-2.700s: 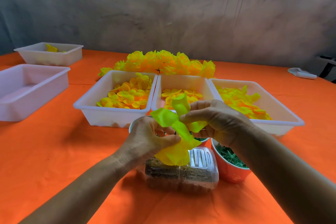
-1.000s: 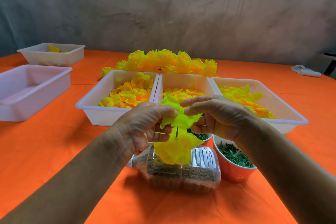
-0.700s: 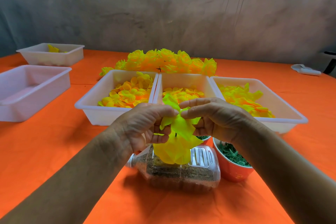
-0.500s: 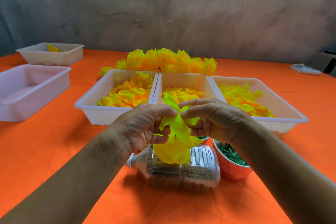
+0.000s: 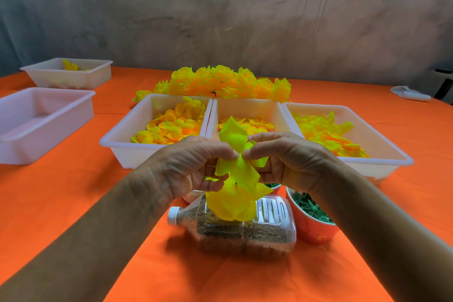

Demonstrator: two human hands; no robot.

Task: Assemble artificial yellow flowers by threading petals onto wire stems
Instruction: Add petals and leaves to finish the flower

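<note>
Since half a second ago, little is being changed: the petal cluster [image 5: 237,174] is still being pinched between both hands above the clear bottle [image 5: 245,230], with the fingertips brought slightly closer at its middle. At the far left, two white trays [image 5: 44,125] are being carried by the orange table [image 5: 61,191], the farther one holding a few yellow pieces. Next, the left hand [image 5: 193,169] is being kept curled, its thumb and forefinger pinching the yellow petals. Behind it, a row of three petal trays [image 5: 152,152] is being shown, filled with yellow and orange petals, and finished flowers [image 5: 220,81] are being heaped beyond them. To the right, the right hand [image 5: 289,162] is being held closed on the same cluster from the other side. An orange cup [image 5: 308,228] of green pieces is being seen just beside the bottle.
</note>
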